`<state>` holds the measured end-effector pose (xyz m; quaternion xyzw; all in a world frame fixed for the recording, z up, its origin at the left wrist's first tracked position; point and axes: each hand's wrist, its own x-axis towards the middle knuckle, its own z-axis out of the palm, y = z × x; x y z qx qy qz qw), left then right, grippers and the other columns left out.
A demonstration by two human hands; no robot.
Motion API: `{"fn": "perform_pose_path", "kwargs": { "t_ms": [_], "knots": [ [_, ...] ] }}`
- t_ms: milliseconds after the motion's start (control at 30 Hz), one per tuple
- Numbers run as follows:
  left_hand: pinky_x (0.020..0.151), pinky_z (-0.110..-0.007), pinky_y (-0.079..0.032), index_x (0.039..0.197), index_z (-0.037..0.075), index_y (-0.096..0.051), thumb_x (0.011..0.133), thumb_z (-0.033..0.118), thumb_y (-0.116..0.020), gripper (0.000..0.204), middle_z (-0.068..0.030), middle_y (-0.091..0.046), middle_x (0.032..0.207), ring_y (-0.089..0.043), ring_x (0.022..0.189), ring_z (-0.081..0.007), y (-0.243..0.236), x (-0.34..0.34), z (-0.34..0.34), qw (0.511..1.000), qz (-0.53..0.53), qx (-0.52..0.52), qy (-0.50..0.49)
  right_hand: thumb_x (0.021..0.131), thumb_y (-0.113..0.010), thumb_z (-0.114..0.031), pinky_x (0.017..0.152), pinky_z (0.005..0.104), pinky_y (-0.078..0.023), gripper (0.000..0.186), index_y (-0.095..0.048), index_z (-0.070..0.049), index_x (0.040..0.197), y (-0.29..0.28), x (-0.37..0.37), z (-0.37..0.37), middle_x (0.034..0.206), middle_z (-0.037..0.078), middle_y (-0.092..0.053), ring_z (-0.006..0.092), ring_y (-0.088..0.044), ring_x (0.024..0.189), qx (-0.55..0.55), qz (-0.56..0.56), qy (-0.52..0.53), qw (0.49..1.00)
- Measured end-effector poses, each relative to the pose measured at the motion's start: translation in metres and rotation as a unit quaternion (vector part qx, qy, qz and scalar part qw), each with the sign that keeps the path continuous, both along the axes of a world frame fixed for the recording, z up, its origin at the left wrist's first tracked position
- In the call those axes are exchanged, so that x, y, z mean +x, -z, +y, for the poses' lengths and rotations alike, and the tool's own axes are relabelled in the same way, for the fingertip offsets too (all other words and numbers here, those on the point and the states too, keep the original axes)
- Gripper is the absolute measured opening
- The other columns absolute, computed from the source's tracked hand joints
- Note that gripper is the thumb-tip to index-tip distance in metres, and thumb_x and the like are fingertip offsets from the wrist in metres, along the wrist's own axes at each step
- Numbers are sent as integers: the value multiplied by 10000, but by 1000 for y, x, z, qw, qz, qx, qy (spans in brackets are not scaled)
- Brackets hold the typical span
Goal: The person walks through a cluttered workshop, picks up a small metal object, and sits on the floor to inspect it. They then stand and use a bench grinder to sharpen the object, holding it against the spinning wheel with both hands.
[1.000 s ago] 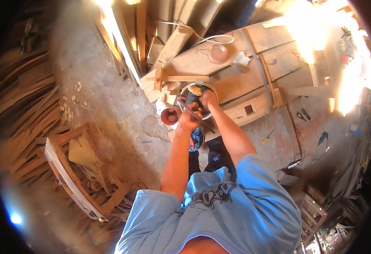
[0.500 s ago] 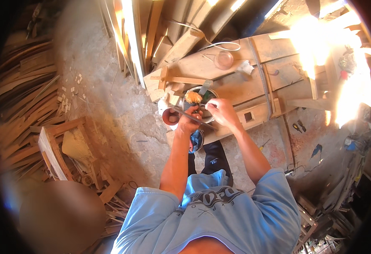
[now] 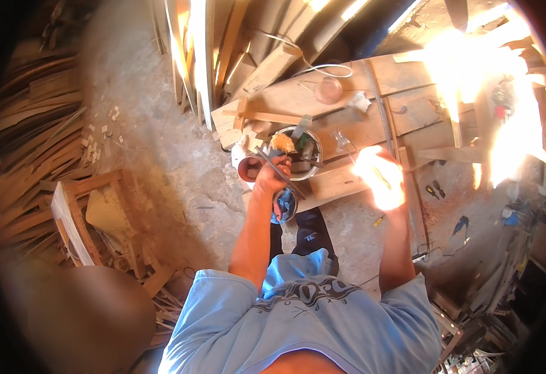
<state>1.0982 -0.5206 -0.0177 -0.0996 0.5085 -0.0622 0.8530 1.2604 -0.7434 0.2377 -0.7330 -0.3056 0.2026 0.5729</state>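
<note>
My left hand is closed around a dark rod, beside what looks like a dark handle topped by shaggy orange-yellow material. This sits over a round container with dark and green items in it. A red-brown cup stands just left of my hand; below is another container with blue cloth. My right hand is out to the right over the wooden bench's edge, bleached by sunlight, so its fingers are unclear. A thin, clear object appears near it, too faint to identify.
The plank bench holds wood offcuts, a pinkish round container and white cable. Wood strips pile at left, near a wooden frame. Small tools lie on the floor at right.
My right hand has moved from the round container out to the right, into bright sunlight. My left hand stays at the container, shifted slightly left, still gripping.
</note>
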Motion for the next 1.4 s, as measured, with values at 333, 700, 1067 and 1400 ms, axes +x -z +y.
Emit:
{"fn": "perform_pose_path", "kwargs": {
  "t_ms": [333, 700, 1067, 1400],
  "knots": [
    [470, -218, -481, 1004, 32, -545, 898, 92, -672, 176, -112, -622, 846, -535, 531, -117, 3, -3, 7, 990, 5, 110, 87, 900, -656, -167, 666, 254, -459, 186, -674, 18, 889, 49, -99, -145, 779, 45, -656, 93, -591, 734, -172, 254, 110, 945],
    [486, -225, -461, 1049, -34, -497, 901, 123, -686, 287, -85, -607, 839, -519, 532, -76, 6, -3, 18, 988, 19, 84, 130, 872, -641, -268, 917, 421, -480, 265, -731, -23, 919, 277, -348, -303, 1008, 192, -679, 367, -625, 1028, -477, 200, 234, 823],
    [486, -211, -451, 1097, 29, -552, 896, 87, -680, 245, -110, -596, 854, -508, 545, -93, 6, -4, 20, 988, 21, 82, 131, 918, -568, -252, 670, 447, -555, 226, -708, -112, 1027, 307, -462, -374, 829, 67, -663, 256, -659, 743, -465, 592, 266, 603],
    [463, -211, -443, 1029, 87, -576, 869, 96, -712, 210, -91, -615, 818, -519, 540, -107, 7, -7, 15, 987, 5, 102, 127, 934, -619, -261, 554, 283, -507, 227, -684, -44, 955, 338, -295, -281, 800, 29, -656, 131, -617, 644, -279, 473, 274, 790]
  ]
}}
